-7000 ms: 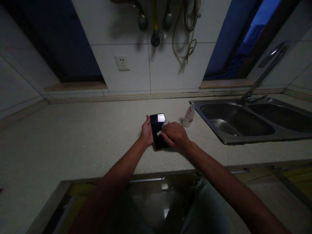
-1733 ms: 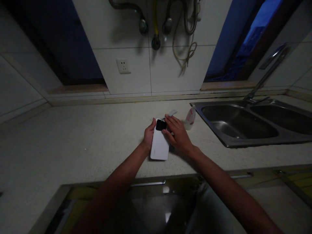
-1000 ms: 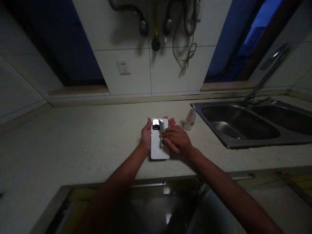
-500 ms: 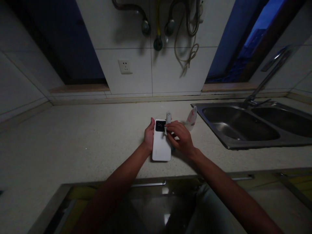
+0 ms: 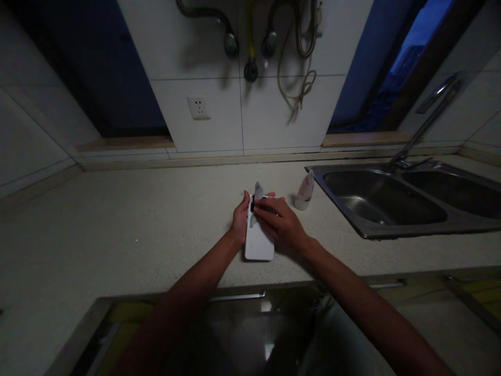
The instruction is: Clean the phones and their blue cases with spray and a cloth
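A white smartphone [image 5: 259, 244] is held back side up above the counter. My left hand [image 5: 239, 218] is closed around its left edge, with the thumb up along the side. In my right hand [image 5: 285, 222] a thin pale wipe [image 5: 258, 189] is pinched, its end sticking up past the phone's top. Those fingers press it at the black camera block [image 5: 252, 203], covering most of that block. Just right of the hand a small whitish container [image 5: 305, 192] with red print stands on the counter; its exact kind is unclear.
The pale counter [image 5: 172, 224] runs up to a tiled wall. On the right, a double steel sink [image 5: 364, 230] with a tall faucet [image 5: 438, 112] is set into it. A wall socket [image 5: 199, 108] and hanging hoses [image 5: 301, 42] are at the back. Cabinet handles line the front edge.
My right hand has slid left across the phone's camera block with the wipe, hiding more of the block. The left hand keeps its hold, and the phone has hardly moved.
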Available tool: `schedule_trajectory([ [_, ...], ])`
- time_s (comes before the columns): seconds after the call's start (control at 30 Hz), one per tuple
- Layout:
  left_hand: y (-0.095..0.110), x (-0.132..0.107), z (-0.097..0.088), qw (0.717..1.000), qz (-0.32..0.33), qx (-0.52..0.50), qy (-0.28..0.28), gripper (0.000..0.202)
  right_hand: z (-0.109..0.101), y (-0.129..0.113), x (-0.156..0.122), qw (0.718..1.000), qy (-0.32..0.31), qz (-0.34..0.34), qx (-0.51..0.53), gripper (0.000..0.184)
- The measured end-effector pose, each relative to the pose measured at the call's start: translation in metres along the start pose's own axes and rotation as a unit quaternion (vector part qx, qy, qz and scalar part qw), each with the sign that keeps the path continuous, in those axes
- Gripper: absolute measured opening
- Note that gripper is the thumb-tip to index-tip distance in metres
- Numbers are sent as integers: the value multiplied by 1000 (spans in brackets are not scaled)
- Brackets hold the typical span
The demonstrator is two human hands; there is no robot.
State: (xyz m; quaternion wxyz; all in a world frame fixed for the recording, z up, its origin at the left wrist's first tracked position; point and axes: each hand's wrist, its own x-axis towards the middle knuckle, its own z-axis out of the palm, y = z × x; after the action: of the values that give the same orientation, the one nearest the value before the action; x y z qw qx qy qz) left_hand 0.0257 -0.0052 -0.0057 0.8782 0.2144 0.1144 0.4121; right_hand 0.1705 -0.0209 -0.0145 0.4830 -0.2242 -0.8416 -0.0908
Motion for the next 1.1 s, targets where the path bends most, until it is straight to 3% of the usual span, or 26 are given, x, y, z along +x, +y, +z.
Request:
schedule_trajectory([
  [0.13, -2, -1, 7, 1000, 9, 5, 12, 72, 1, -1, 2, 999, -23, -28, 2, 29],
  [0.27, 0, -2, 8, 1000, -4, -9, 30, 64, -2, -3, 3, 998, -47, -9, -46, 26],
  [0.4, 2, 1, 3, 999, -14, -28, 39, 61, -6, -2, 3, 994, -18, 43, -97, 22],
  [0.7, 4, 3, 3, 999, 28, -5, 32, 71, -11, 7, 1, 988, 20, 116, -95, 19],
  [0.93, 4, 1, 5, 998, 47, 2, 34, 71, -16, 12, -1, 985, 44, 137, -100, 20],
  [1.1, 5, 3, 3, 997, 62, -6, 44, 67, -15, 11, 0, 993, 7, 105, -51, 23],
])
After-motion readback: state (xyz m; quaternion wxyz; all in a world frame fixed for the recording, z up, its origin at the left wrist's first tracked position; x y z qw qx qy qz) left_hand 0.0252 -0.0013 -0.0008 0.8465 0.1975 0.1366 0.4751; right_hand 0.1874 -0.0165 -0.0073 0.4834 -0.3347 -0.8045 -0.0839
